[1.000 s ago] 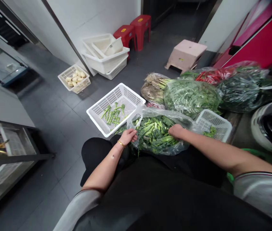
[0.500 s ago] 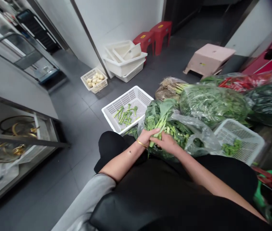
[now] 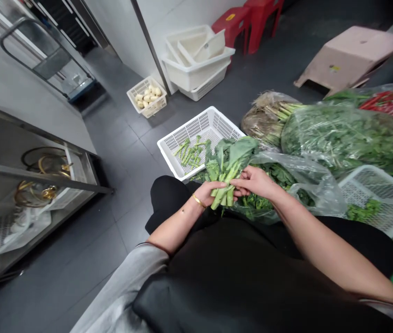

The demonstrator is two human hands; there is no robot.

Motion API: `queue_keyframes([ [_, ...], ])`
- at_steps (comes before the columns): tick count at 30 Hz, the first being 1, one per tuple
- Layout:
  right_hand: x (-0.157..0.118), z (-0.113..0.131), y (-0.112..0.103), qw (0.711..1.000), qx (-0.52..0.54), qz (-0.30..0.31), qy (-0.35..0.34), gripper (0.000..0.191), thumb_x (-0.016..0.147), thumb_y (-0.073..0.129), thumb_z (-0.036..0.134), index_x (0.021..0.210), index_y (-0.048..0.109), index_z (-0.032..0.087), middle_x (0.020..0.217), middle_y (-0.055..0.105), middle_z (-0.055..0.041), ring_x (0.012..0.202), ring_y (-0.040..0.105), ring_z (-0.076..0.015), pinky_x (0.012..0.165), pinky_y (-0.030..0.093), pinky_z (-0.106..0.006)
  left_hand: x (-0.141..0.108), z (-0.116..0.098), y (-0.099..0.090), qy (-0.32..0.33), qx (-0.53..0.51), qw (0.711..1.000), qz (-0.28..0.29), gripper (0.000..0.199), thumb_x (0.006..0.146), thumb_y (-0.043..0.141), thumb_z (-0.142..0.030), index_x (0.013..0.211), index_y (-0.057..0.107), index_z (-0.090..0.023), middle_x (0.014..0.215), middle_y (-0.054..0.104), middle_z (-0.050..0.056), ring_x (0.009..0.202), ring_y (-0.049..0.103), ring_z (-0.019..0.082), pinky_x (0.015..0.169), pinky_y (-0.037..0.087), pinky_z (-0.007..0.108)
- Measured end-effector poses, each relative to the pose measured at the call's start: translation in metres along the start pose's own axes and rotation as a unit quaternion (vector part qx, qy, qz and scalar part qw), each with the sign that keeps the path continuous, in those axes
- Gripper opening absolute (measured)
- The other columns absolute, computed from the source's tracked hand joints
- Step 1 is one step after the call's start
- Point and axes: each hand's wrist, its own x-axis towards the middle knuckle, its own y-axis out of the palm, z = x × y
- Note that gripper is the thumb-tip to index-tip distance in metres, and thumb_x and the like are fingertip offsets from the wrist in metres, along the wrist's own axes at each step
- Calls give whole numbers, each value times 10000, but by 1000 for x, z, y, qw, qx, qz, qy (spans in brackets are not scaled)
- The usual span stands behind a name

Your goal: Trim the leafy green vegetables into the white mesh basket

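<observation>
Greens (image 3: 233, 159) up over bag (image 3: 316, 185), held above lap. Left hand (image 3: 210, 192), right hand (image 3: 255, 181) both gripping stalks. Light load; stalks fairly stiff, leaves soft, easily torn: hold low on stalks.

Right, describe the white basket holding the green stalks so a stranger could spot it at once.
On the grey tile floor, just past the person's left hand, sits a white plastic lattice basket. Unlike the small basket of pale lumps beyond it, it holds short green stalks.
</observation>
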Motion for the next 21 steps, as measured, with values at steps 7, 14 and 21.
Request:
queue_keyframes([
  [7,-6,8,15,981,122,-151,2,316,635,641,437,488,563,169,423,562,-26,362,478,-119,405,401,-254,3,-6,-8,139,-75,973,-168,187,628,712,-200,776,644,-108,616,662,33,560,623,146,666,490,275],
  [14,20,1,40,938,-57,-337,-59,186,720,446,329,574,447,213,470,478,13,495,465,-138,505,379,-267,2,17,17,141,-68,980,-124,429,534,818,-337,863,654,-116,759,704,70,741,679,230,746,523,348],
  [21,30,18,5,895,-184,-392,-105,204,850,351,279,886,528,185,753,604,-86,739,583,-211,703,459,-351,4,-16,21,205,6,964,-170,379,525,805,-181,870,667,-109,827,710,74,808,671,227,800,505,356],
])
